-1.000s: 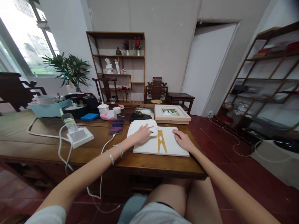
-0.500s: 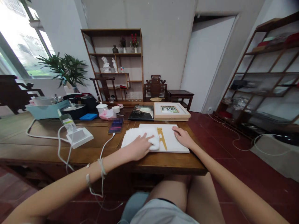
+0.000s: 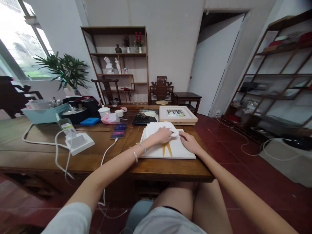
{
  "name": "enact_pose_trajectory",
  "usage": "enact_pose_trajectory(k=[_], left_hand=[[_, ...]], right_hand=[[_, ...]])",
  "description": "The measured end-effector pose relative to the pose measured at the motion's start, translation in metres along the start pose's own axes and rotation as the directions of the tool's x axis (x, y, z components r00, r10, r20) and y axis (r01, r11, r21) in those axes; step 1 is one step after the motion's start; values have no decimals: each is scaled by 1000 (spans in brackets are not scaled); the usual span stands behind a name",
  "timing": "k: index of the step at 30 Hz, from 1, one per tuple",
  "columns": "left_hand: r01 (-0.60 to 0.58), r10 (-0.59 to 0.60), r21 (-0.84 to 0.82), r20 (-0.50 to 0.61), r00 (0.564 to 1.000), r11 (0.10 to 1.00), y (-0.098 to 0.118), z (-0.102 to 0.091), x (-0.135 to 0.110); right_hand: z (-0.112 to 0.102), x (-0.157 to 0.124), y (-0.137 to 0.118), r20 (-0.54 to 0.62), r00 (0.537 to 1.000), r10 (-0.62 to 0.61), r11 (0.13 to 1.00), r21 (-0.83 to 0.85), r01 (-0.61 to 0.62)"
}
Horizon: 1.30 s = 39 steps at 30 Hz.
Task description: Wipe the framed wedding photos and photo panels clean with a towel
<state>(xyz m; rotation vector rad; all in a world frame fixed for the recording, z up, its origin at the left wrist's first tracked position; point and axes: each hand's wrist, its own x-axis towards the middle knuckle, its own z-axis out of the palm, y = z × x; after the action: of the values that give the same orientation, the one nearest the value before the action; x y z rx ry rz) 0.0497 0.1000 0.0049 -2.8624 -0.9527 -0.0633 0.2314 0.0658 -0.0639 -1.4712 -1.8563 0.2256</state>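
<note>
A white flat canvas (image 3: 179,150) with a gold clothespin-shaped figure (image 3: 167,149) lies on the wooden table (image 3: 102,152) in front of me. My left hand (image 3: 162,135) presses a white cloth (image 3: 158,127) onto the canvas's upper part, fingers curled over the cloth. Flat on the canvas's right side rests my right hand (image 3: 188,142), its fingers stretched out and holding the canvas down. The cloth covers the top of the gold figure.
Behind the canvas lie a wooden picture frame (image 3: 176,114) and a dark photo print (image 3: 145,116). A phone (image 3: 118,130) with a white cable, a white charger box (image 3: 77,142), pots, cups and a blue tray (image 3: 44,113) sit to the left. Shelves stand behind and at right.
My left hand has slid the cloth from the canvas's lower left up and right across the gold figure to its top. My right hand has stayed flat on the canvas.
</note>
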Motion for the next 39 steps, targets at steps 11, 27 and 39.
enact_pose_trajectory(k=[11, 27, 39], left_hand=[[-233, 234, 144, 9, 972, 962, 88, -21, -97], [9, -16, 83, 75, 997, 997, 20, -10, 13], [-176, 162, 194, 86, 983, 965, 91, -23, -84]], right_hand=[[-1, 0, -1, 5, 1000, 3, 1000, 18, -3], [-8, 0, -9, 55, 997, -61, 998, -22, 63], [-2, 0, -1, -3, 1000, -10, 999, 39, 10]])
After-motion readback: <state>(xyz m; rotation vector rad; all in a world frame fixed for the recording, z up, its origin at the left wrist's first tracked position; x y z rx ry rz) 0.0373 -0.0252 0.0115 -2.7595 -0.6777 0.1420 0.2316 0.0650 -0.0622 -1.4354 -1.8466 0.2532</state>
